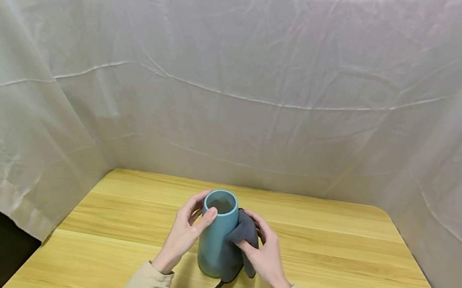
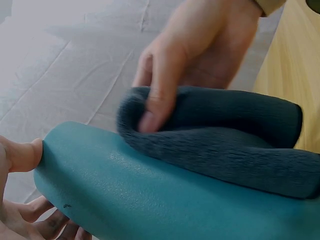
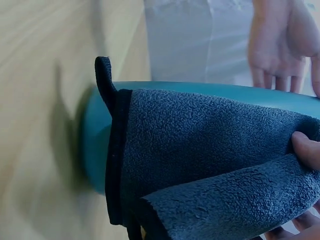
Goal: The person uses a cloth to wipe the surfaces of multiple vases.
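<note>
A tall teal cylindrical vase (image 1: 216, 233) stands upright on the wooden table (image 1: 330, 262). My left hand (image 1: 186, 231) holds it near the rim, thumb on the lip and fingers curled round the far side. My right hand (image 1: 265, 254) grips a dark grey cloth (image 1: 238, 249) and presses it against the vase's right side. In the left wrist view the cloth (image 2: 225, 140) lies bunched on the teal wall (image 2: 150, 195) under the right hand's fingers (image 2: 155, 100). In the right wrist view the cloth (image 3: 200, 160) covers much of the vase (image 3: 95, 140).
A wrinkled white fabric backdrop (image 1: 241, 79) encloses the table at the back and both sides. The table's left edge (image 1: 45, 240) borders a dark gap. Bare wood spreads to the left and right of the vase.
</note>
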